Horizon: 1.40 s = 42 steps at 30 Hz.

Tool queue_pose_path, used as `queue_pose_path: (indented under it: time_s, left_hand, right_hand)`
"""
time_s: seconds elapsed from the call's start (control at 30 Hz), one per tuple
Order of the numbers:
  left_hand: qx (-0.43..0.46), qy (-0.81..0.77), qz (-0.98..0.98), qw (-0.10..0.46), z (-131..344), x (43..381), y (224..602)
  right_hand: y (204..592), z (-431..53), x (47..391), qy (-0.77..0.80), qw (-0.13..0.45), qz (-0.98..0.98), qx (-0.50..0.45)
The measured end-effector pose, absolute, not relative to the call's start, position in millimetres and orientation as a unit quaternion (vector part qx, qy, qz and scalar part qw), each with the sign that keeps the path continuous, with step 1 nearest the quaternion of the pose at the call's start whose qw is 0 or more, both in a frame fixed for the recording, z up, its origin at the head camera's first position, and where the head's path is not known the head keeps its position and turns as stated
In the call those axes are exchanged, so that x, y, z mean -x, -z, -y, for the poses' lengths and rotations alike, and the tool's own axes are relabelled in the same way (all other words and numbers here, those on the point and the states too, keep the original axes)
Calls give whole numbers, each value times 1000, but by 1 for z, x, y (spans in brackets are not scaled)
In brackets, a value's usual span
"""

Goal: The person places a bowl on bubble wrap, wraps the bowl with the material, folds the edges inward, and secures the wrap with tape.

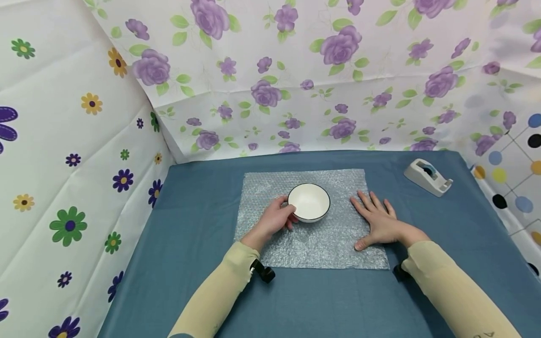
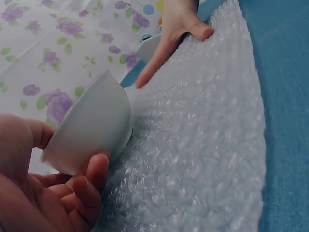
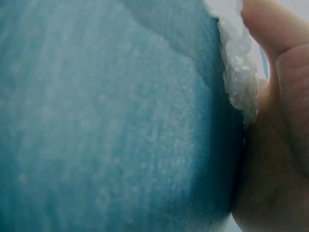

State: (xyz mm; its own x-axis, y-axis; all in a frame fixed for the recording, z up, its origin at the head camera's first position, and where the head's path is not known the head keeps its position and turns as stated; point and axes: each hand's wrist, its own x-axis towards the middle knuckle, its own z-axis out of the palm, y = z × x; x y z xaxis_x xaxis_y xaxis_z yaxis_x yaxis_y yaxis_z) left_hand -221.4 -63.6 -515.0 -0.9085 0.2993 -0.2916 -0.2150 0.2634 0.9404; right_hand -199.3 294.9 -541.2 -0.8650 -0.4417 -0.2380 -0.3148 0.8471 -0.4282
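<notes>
A white bowl with a dark rim sits over the middle of a sheet of bubble wrap. My left hand grips the bowl's left side, thumb over the rim and fingers beneath. In the left wrist view the bowl shows its outer wall, with the fingertips curled against its underside. On the right edge of the sheet my right hand lies flat, fingers spread. The right wrist view shows that hand close up, beside the edge of the bubble wrap.
A white tape dispenser stands at the back right of the blue cloth-covered table. Floral sheets hang behind the table, and patterned sheets flank it on both sides. Small black cameras are worn on the wrists.
</notes>
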Motion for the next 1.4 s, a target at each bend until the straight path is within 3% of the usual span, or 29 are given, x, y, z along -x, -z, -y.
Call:
queue_pose_path:
  time_s: [0.63,1.4]
  left_hand:
    - [-39,-617,-741,260,73,221,525]
    - [-66,-608,-753,242,76,218,530]
  right_hand:
    - [544,-296,199,188,164,-947,202]
    - [541,-295,199,192,165,-947,200]
